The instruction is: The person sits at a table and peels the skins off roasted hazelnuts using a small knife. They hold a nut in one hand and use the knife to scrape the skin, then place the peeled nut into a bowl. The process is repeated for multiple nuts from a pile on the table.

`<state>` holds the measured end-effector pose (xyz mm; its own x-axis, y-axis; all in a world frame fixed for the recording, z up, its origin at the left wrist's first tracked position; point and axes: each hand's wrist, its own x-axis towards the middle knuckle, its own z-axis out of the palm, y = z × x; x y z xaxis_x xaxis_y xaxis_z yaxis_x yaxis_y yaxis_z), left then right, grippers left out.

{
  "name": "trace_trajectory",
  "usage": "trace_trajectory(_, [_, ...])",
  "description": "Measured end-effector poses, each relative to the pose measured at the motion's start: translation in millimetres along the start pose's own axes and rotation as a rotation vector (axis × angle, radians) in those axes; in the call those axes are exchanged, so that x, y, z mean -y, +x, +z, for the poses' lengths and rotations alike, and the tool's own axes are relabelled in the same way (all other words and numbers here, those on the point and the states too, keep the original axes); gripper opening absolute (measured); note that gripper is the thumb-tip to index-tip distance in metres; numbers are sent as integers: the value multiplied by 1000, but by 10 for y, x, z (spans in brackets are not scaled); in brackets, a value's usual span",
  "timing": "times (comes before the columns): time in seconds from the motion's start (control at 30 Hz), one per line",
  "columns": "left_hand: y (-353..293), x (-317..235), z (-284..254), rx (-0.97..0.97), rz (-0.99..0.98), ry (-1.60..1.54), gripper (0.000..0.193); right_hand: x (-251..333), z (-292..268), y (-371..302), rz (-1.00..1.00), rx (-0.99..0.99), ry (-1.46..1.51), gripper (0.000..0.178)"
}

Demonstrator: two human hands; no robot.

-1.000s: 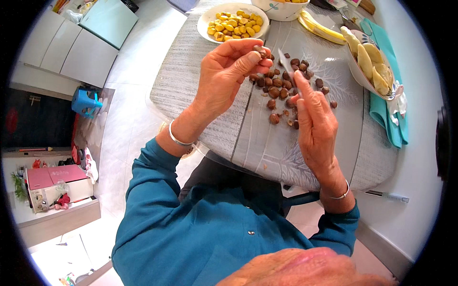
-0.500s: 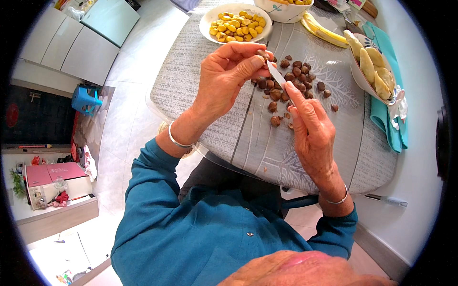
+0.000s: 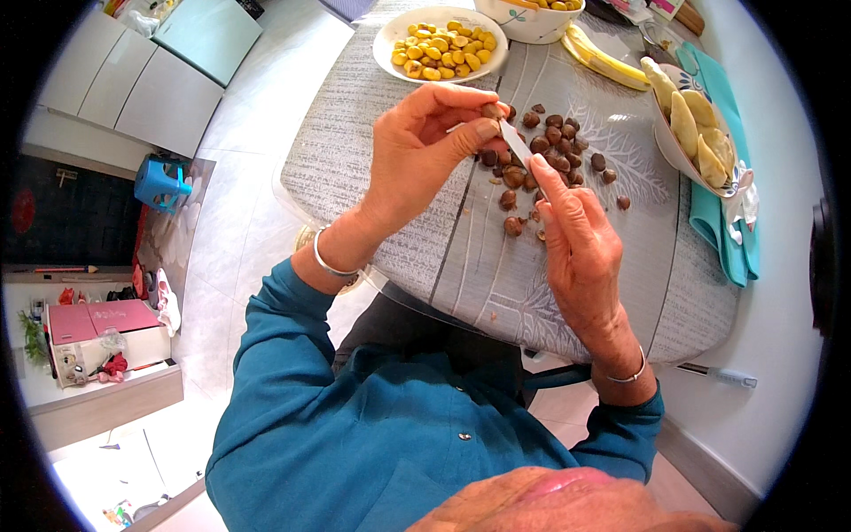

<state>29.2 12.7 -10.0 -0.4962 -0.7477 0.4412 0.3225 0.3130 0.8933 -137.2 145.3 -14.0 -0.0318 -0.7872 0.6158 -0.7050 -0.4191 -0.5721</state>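
A brown chestnut (image 3: 490, 112) is pinched between the thumb and fingertips of the left hand (image 3: 425, 146), held above the round grey table (image 3: 443, 257). The right hand (image 3: 576, 244) grips a small knife (image 3: 514, 142), fingers closed on its handle, blade touching the nut. Peeling well likely means shallow cuts, angled away from the thumb. Unpeeled chestnuts (image 3: 550, 146) lie just beyond; a white plate of yellow peeled ones (image 3: 441, 46) sits farther back.

Pale tiled floor (image 3: 239, 222), grey cabinets (image 3: 133, 80), white wall (image 3: 780, 372).
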Motion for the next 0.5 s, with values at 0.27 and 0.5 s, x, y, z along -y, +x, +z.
trace_trajectory(0.27, [-22,76,-57,75,304,277,25,-7,33,-34,2,-1,-10,52])
trace_trajectory(0.5, [-24,65,-56,138,278,258,25,-17,47,-66,38,23,1,60])
